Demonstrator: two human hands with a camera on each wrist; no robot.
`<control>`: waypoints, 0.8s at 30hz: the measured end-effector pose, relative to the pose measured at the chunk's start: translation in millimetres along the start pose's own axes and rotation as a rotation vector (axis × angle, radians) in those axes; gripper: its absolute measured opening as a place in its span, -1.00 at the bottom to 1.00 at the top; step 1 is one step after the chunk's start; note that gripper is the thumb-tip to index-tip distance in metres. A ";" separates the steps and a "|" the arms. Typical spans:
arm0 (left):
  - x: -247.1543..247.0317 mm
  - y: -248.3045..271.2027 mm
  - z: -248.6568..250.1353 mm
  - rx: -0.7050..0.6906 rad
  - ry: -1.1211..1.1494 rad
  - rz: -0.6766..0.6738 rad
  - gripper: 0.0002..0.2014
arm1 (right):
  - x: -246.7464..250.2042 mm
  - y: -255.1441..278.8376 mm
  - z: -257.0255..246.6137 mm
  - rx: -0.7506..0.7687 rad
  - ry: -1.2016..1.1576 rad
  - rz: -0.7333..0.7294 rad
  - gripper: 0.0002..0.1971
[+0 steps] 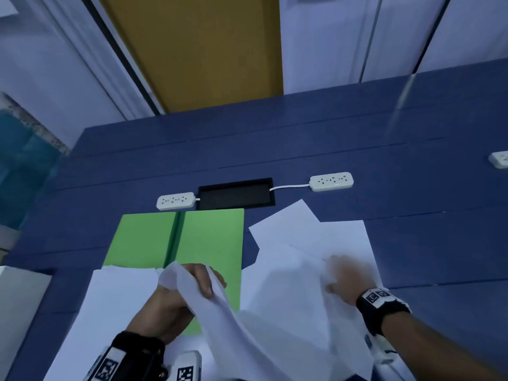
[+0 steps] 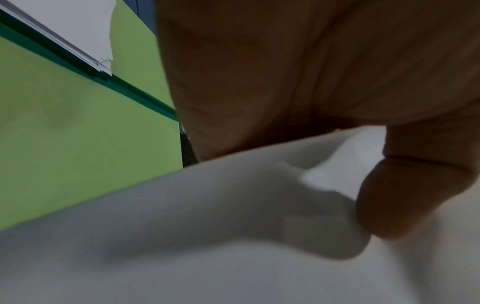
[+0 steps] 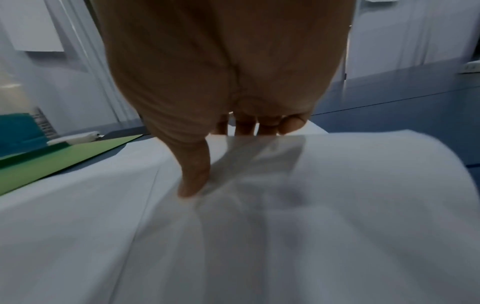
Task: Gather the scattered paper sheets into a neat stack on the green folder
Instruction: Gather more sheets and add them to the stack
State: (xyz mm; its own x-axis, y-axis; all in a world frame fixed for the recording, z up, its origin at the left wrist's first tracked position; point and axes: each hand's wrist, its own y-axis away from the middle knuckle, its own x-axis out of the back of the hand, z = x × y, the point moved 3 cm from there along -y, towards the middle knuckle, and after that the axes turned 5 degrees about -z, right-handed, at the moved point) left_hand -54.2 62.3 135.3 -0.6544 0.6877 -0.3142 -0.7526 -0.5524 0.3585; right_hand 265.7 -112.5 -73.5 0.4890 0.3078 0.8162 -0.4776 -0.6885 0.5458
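Note:
An open green folder lies on the blue table, also visible in the left wrist view and the right wrist view. My left hand grips a bent bundle of white sheets over the folder's near right part, and the thumb presses into the paper. A flat stack of sheets covers the folder's near left corner. To the right, more loose sheets overlap on the table. My right hand, blurred, pinches a lifted sheet, its thumb on top and its fingers behind the edge.
Beyond the folder lie two white power strips beside a black cable hatch. A third strip sits at the right edge. A white object stands at the near left. Walls and a yellow door rise behind the table.

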 end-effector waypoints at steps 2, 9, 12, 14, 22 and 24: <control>-3.4 -2.6 1.5 -0.053 -0.039 -0.095 -0.47 | -1.9 3.6 0.3 0.045 0.046 0.077 -0.49; -2.8 -14.1 -6.3 0.016 0.002 -0.139 -0.53 | 2.9 24.4 16.0 0.101 -0.296 0.241 -0.87; -5.7 -21.2 -2.8 0.007 0.029 -0.166 -0.56 | 36.6 37.3 28.3 0.073 -0.650 0.183 -0.75; -13.1 -26.7 2.2 -0.019 0.044 -0.184 -0.57 | 69.5 50.5 37.3 0.051 -0.806 0.184 -0.73; -43.2 -60.5 -5.1 0.001 0.141 -0.150 -0.45 | 149.2 141.1 11.3 0.011 -1.079 0.427 -0.67; -50.0 -65.1 -11.3 0.022 0.183 -0.168 -0.43 | 152.3 163.5 -8.0 0.074 -1.204 0.511 -0.68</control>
State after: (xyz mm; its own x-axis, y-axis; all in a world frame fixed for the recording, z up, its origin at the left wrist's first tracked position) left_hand 26.6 58.5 117.8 -0.5238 0.6714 -0.5243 -0.8516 -0.4256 0.3058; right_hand 256.2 -172.9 141.5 0.6259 -0.7467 0.2250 -0.7799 -0.5982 0.1841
